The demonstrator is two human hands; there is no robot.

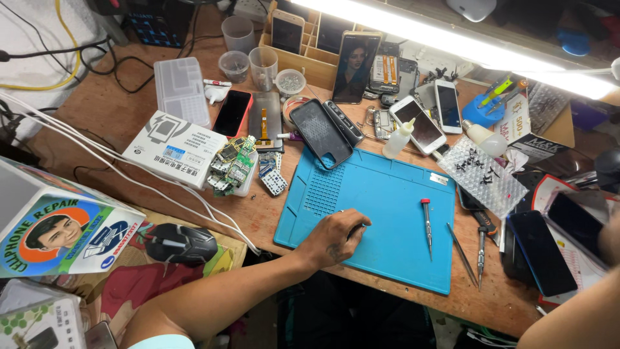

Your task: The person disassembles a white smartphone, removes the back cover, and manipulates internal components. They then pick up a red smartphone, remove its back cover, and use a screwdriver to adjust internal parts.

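My left hand [337, 236] rests on the near left part of a blue work mat [387, 194], knuckles up and fingers curled down onto it; I see nothing in it. A red-tipped screwdriver [427, 226] lies on the mat a short way to its right. Thin tweezers [462, 253] and a second screwdriver [481, 249] lie at the mat's right edge. My right forearm [568, 317] comes in at the lower right. My right hand [610, 240] is a blur at the frame's edge, beside a dark phone [541, 252] lying face up.
A black phone case [321, 132] overlaps the mat's far left corner, with a small white bottle [398, 139] nearby. Loose circuit boards [232, 168], a white box [174, 148], several phones, cups and a wooden organiser [310, 58] crowd the back. A black mouse [181, 243] sits at the left.
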